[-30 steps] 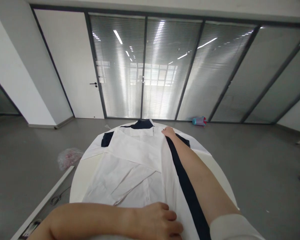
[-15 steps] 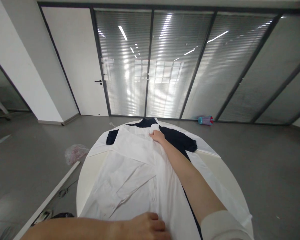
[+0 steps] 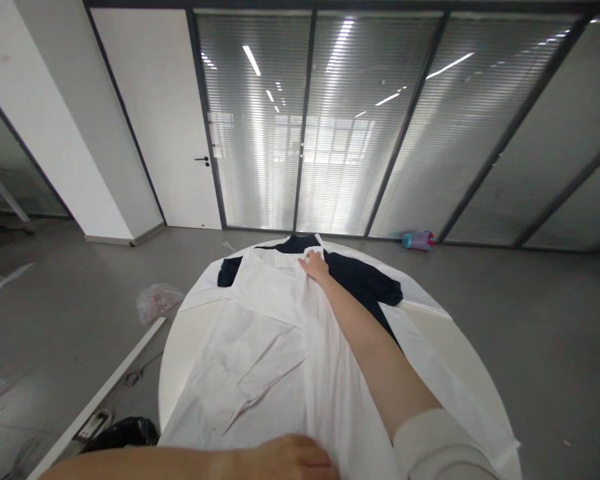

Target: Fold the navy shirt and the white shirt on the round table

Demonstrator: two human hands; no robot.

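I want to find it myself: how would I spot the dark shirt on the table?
Find the round white table in front of the glass wall. A white shirt lies spread over it. The dark shirt peeks out underneath at the far end, the only dark cloth there.

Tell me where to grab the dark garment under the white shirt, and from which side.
Take the dark garment by its short sleeve on the right, coming in from the right edge of the round table. That sleeve lies flat and uncovered there, while the white shirt covers most of the body and both the right hand and left hand press on the shirt.
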